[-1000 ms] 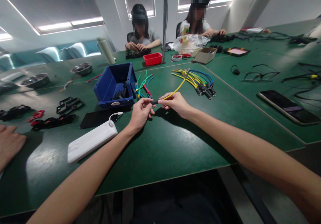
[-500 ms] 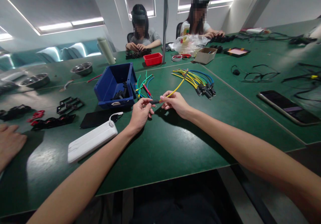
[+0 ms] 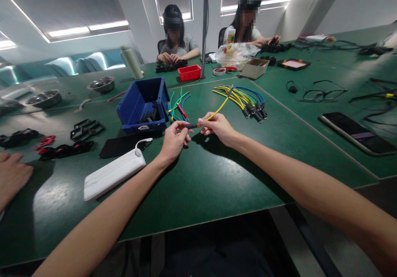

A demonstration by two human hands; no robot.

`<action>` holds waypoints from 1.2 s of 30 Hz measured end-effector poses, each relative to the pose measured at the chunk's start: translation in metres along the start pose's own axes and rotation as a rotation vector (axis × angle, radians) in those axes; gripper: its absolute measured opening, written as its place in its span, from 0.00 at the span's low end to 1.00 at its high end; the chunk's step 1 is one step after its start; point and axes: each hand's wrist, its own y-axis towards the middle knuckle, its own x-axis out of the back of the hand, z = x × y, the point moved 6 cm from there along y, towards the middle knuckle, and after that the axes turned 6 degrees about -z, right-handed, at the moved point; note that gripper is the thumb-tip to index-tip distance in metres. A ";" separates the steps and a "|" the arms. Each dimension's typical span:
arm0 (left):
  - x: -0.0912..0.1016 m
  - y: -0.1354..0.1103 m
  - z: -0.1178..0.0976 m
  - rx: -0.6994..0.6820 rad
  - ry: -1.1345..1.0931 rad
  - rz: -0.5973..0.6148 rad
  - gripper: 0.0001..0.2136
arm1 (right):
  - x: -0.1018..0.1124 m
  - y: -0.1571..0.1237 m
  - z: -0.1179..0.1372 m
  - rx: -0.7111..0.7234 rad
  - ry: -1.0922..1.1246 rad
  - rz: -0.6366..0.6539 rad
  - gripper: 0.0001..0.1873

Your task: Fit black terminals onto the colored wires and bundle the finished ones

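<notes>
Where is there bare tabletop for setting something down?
On the green table, one bare patch lies between the left hand and right hand and the near edge. Another lies between the cable bundle and the right-side phone. It is crowded around the blue bin and white power bank.

White rectangular power bank (image 3: 114, 175) on green surface (image 3: 201, 194), flat black slab (image 3: 116, 147) just beyond. Right: dark-screened smartphone (image 3: 356, 132), thin black-framed glasses (image 3: 324, 95) behind it. Far side: red plastic tray (image 3: 190, 74) beside grey metal pole (image 3: 205, 29), small open cardboard box (image 3: 254, 70), crumpled clear plastic bag (image 3: 232, 58).
</notes>
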 end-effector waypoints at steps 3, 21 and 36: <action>0.000 0.000 0.001 0.008 -0.003 -0.002 0.12 | 0.000 0.000 0.000 0.001 -0.009 -0.003 0.18; 0.000 0.000 -0.001 0.007 -0.005 -0.004 0.11 | 0.000 0.001 -0.001 0.017 -0.018 0.002 0.19; -0.001 -0.001 -0.002 0.012 -0.007 -0.004 0.11 | 0.000 0.000 -0.002 0.029 -0.038 0.007 0.20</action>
